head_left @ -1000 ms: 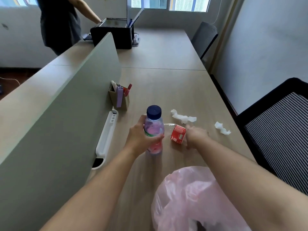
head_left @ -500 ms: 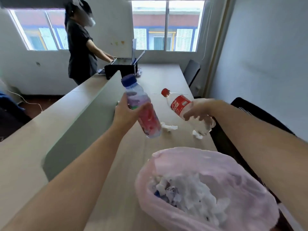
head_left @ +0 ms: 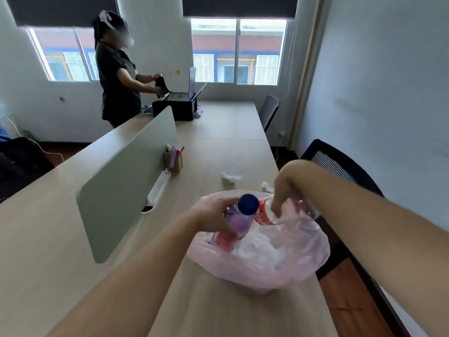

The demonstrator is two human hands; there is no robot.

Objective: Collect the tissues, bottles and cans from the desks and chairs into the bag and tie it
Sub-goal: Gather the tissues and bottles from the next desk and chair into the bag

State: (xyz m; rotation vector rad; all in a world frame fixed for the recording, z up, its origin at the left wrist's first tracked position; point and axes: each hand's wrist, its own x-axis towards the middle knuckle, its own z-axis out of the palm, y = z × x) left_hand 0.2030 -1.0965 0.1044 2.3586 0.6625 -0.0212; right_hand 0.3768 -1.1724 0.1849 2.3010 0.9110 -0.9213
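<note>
A: Left hand (head_left: pixel 213 216)?
B: Wrapped round the blue-capped bottle (head_left: pixel 239 221), frame centre, its base down inside the pink bag (head_left: pixel 303 259).
A: Right hand (head_left: pixel 288 188)?
B: Fingers curled on the red-label bottle (head_left: pixel 263 212) over the bag mouth, right of centre.
A: Bag contents?
B: White tissues. Two loose tissues on the desk (head_left: pixel 218 152): one (head_left: pixel 230 177) above the bag, one (head_left: pixel 267 187) touching the right hand's edge in frame.

Both forearms bare, no sleeves or jewellery visible.
</note>
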